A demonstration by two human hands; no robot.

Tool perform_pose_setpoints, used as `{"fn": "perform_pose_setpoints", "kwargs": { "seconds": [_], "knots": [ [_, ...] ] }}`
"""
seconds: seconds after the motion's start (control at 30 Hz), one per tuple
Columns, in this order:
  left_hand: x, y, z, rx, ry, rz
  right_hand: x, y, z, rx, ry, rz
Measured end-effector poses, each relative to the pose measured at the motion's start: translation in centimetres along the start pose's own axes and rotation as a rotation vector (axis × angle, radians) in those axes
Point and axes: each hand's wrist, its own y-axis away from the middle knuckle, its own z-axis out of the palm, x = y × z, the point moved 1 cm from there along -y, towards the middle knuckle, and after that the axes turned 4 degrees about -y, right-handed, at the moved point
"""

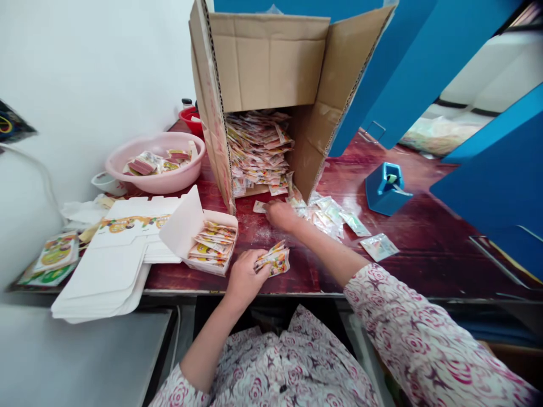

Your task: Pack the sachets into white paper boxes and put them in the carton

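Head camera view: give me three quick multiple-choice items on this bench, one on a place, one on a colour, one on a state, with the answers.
1. Where is the blue tape dispenser?
A. Right of the cardboard carton
B. Left of the carton
C. Inside the carton

2. What colour is the plastic basin?
A. Blue
B. Green
C. Pink

3. What is the left hand doing?
A. Lying open and empty
B. Holding a bundle of sachets
C. Gripping the basin

Answers:
1. A: it stands beyond the carton's right flap.
2. C: its rim and wall are pink.
3. B: the sachets are pinched in its fingers.
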Motion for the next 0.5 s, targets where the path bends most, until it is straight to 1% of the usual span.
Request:
{"fn": "perform_pose_setpoints", "kwargs": {
  "seconds": [0.07, 0.13, 0.2, 0.27, 0.3, 0.33, 0.37, 0.43, 0.47, 0.5],
  "knots": [
    [0.0, 0.0, 0.0, 0.021, -0.011, 0.024, -0.1, 0.9, -0.7, -0.012, -0.018, -0.008],
    [0.0, 0.0, 0.1, 0.071, -0.023, 0.052, -0.3, 2.4, -1.6, -0.072, -0.119, -0.076],
    [-0.1, 0.0, 0.2, 0.114, -0.030, 0.080, -0.6, 4.2, -2.3, -0.224, -0.295, -0.213],
    [-0.2, 0.1, 0.4, 0.107, -0.007, 0.106, -0.8, 5.5, -2.6, -0.384, -0.446, -0.335],
    [-0.3, 0.1, 0.4, 0.083, 0.018, 0.114, -0.8, 5.8, -2.7, -0.398, -0.467, -0.339],
    [-0.3, 0.1, 0.5, 0.054, 0.045, 0.116, -0.6, 5.6, -2.8, -0.351, -0.451, -0.302],
    [-0.4, 0.1, 0.5, 0.026, 0.067, 0.114, -0.2, 5.1, -2.9, -0.243, -0.400, -0.229],
    [-0.3, 0.2, 0.5, -0.010, 0.083, 0.107, 1.0, 3.2, -3.0, 0.033, -0.211, -0.045],
    [-0.2, 0.3, 0.5, -0.015, 0.079, 0.103, 1.6, 2.0, -3.0, 0.133, -0.095, 0.028],
    [-0.1, 0.3, 0.5, -0.015, 0.074, 0.100, 2.2, 0.7, -3.0, 0.186, 0.009, 0.079]
  ]
}}
